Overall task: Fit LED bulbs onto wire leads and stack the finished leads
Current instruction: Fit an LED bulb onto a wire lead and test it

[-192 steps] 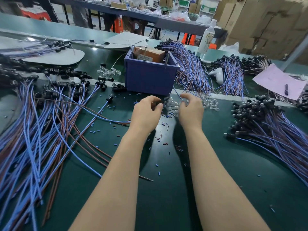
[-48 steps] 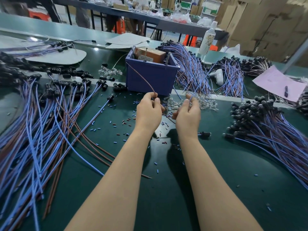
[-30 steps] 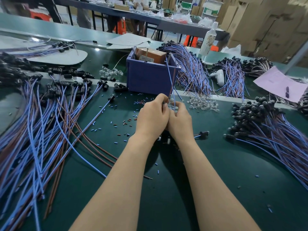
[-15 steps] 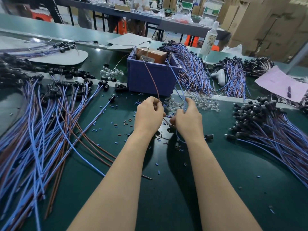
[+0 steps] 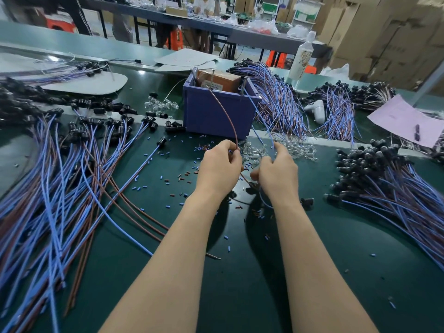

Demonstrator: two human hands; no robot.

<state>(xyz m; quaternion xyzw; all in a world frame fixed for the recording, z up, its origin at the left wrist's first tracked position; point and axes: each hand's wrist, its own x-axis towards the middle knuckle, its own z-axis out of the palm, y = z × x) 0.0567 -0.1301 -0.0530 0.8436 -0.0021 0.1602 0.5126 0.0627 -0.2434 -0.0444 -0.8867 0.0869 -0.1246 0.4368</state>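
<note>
- The left hand (image 5: pixel 219 169) is curling its fingers and pinching a brown insulated wire (image 5: pixel 230 121), which is arcing up and away from the fingertips towards the far side
- The right hand (image 5: pixel 278 174) is sitting just beside the left hand, its thumb pointing up and its fingers curled in; it is gripping a blue insulated wire (image 5: pixel 262 200), which is looping down under its wrist
- The brown insulated wire is also running low across the narrow gap between the two hands; whether a bulb is sitting on its end cannot be told, as the fingers are hiding that spot
- A scatter of clear glass-like LED bulbs (image 5: pixel 295 149) is lying just beyond both hands
- A blue rectangular plastic bin (image 5: pixel 216 116) is standing further beyond the left hand, with a brown cardboard box (image 5: pixel 218 80) inside it
- A heap of finished blue and brown leads with black caps (image 5: pixel 384 179) is lying well to the right of the right hand
- A wide spread of loose blue and brown leads (image 5: pixel 60 176) is fanning out to the left of the left hand
- Tiny blue and brown sleeve offcuts (image 5: pixel 165 181) are dotting the dark green table mat (image 5: pixel 240 284) around the left wrist
- One lone black socket (image 5: pixel 307 201) is lying just right of the right wrist
</note>
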